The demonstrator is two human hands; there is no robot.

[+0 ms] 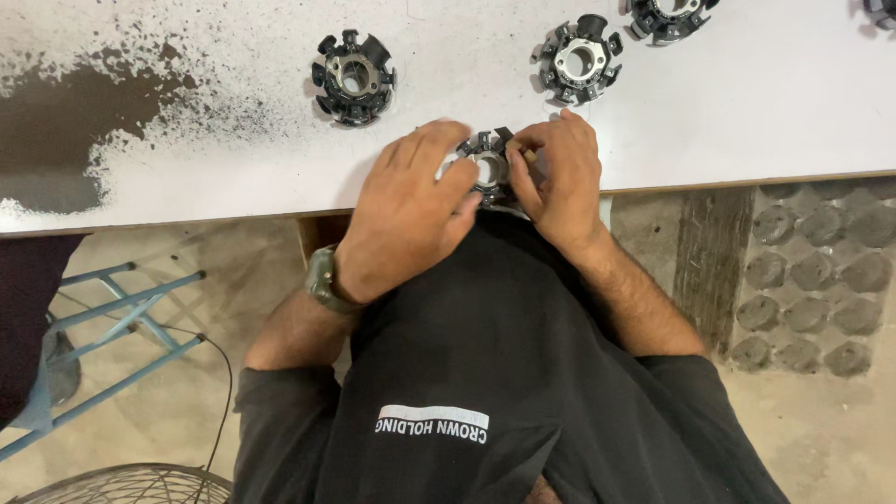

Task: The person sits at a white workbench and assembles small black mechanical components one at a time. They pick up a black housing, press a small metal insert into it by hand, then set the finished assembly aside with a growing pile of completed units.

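Note:
A round black and silver stator-like part [485,166] with several radial arms lies at the near edge of the white table [747,112]. My left hand [406,215] covers its left side, fingers curled over the rim. From the right, my right hand [560,177] pinches its edge with thumb and fingers. Both hands hold the part against the tabletop. A watch [322,278] is on my left wrist.
Similar round parts lie further back: one [354,77] at left centre, one [580,60] at right centre, another [667,17] at the top edge. Dark worn patch [65,121] marks the table's left. A blue metal frame [112,327] and a wire fan guard [131,485] sit below left.

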